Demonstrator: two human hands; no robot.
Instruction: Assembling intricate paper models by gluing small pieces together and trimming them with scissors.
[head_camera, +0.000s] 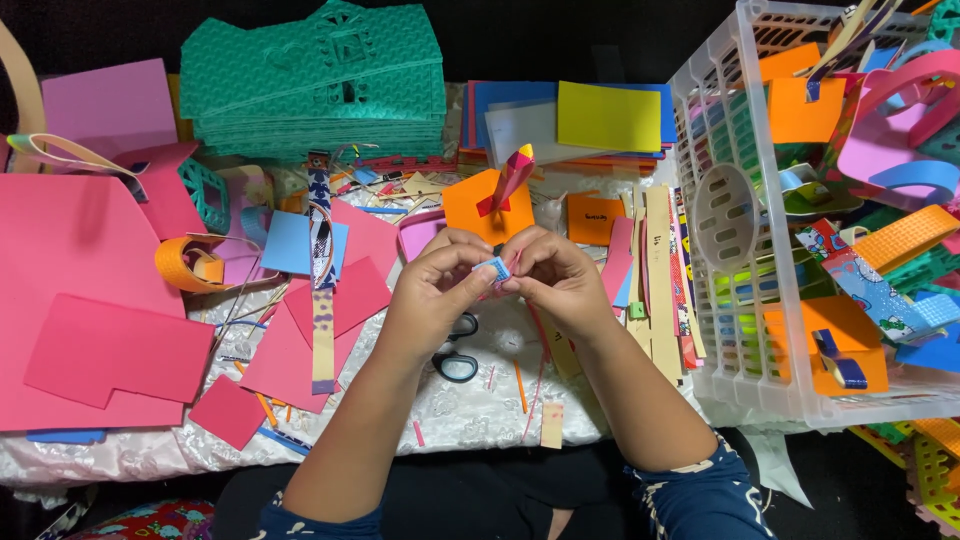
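Note:
My left hand (435, 290) and my right hand (555, 280) meet at the middle of the view, fingertips together. Between them they pinch a small light-blue textured foam piece (494, 268); a thin pink strip (512, 262) shows beside it at the right fingertips. Just beyond the hands lies an orange foam square (470, 205) with a red and yellow pointed foam shape (513, 172) standing on it. Black-handled scissors (456, 360) lie on the white cloth under my left wrist.
A white plastic basket (730, 330) full of coloured foam scraps stands at the right. A stack of green foam house cut-outs (320, 85) is at the back. Large pink foam sheets (80, 300) cover the left. Foam strips (660, 270) and blue and yellow sheets (600, 115) lie about.

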